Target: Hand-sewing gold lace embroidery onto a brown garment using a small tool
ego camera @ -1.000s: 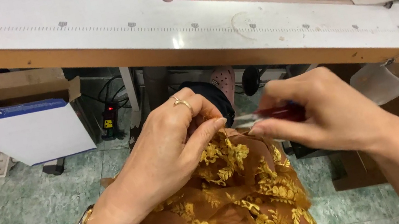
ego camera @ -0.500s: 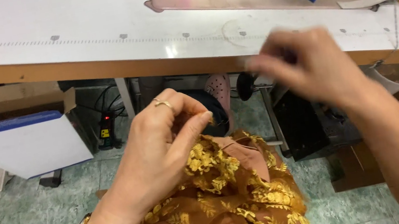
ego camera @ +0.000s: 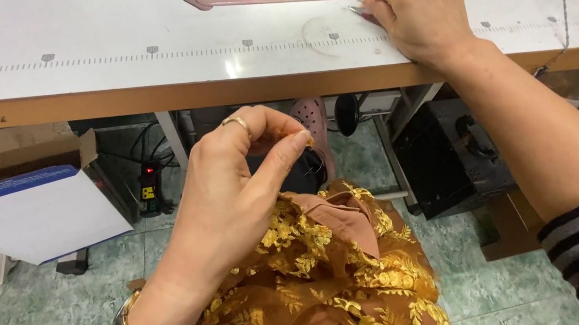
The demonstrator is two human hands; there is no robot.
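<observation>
Head view: left hand (ego camera: 231,188) pinches brown fabric with gold floral embroidery (ego camera: 325,282); right hand (ego camera: 422,15) rests on the white table (ego camera: 91,54), its grip hidden.

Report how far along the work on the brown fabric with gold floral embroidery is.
Done: nothing can be confirmed; no finished seam shows. In hand: the left hand pinches an edge of the brown fabric with gold floral embroidery, bunched on the lap. The right hand rests on the white sewing table, touching a small metal tool there. Left: the fabric is not under the machine.
</observation>
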